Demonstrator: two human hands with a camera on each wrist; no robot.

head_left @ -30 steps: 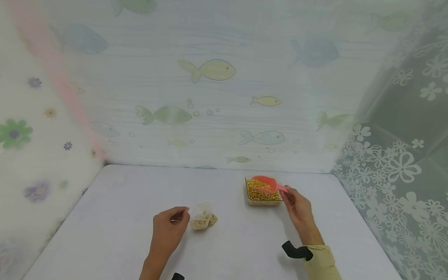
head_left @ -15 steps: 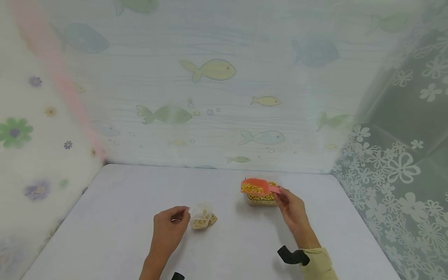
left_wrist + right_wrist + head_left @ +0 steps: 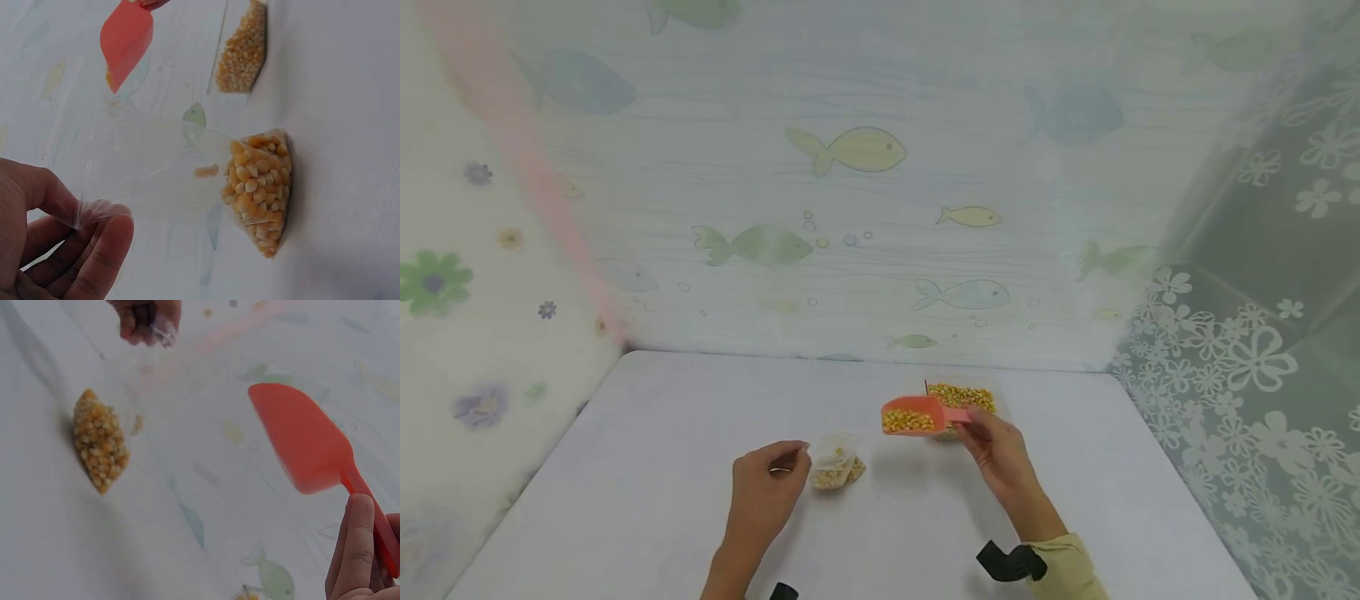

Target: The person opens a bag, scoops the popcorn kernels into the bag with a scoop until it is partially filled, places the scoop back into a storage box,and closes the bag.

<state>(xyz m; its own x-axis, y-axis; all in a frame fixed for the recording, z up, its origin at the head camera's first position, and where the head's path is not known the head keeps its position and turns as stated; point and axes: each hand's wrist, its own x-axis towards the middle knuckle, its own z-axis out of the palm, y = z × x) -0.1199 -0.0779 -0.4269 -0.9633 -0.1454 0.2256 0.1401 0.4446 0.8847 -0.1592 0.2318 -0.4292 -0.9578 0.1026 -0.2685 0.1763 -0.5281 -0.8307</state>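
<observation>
My left hand point(image 3: 769, 487) pinches the top edge of a clear plastic bag point(image 3: 156, 169) between thumb and fingers. Corn kernels point(image 3: 256, 181) fill the bottom of the bag, which rests on the table, and a few cling higher up its wall. In my right hand point(image 3: 1003, 458) is the handle of an orange-red scoop point(image 3: 917, 417), pinched between thumb and fingers. Yellow corn kernels point(image 3: 908, 421) lie in the scoop. It hangs above the table, between the bag and a clear container point(image 3: 240, 53) of corn, partly hidden behind the scoop and right hand in the head view.
A white tabletop point(image 3: 647, 433) spreads around the things. Behind it hangs a fish-patterned curtain point(image 3: 850, 275), with a flower-patterned sheet point(image 3: 1255, 367) at the right. A black strap end point(image 3: 1011, 562) sticks out by the right wrist.
The right hand has lifted the scoop out of the container with corn in it and carried it left toward the bag. The left hand has stayed almost still at the bag.
</observation>
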